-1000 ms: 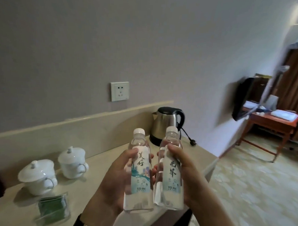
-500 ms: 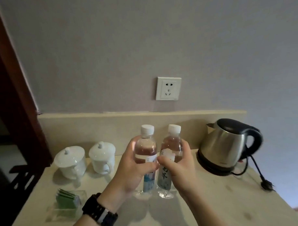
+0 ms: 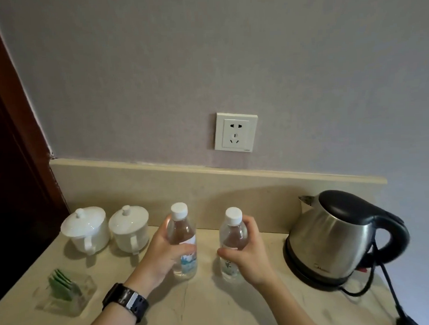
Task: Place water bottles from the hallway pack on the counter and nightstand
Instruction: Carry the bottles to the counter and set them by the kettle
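Two clear water bottles with white caps stand upright on the beige counter (image 3: 208,306), a hand's width apart. My left hand (image 3: 160,255), with a black watch on its wrist, wraps around the left water bottle (image 3: 181,232). My right hand (image 3: 246,255) grips the right water bottle (image 3: 233,234) around its middle. Both bottle bases rest on the countertop. The fingers hide part of each label.
Two white lidded cups (image 3: 106,229) stand at the back left. A clear holder with green tea bags (image 3: 64,290) sits front left. A steel electric kettle (image 3: 337,238) with a black cord stands at right. A wall socket (image 3: 235,132) sits above the backsplash.
The bottles, held touching side by side, have been moved apart and set down on the counter. The view has come closer to the counter.
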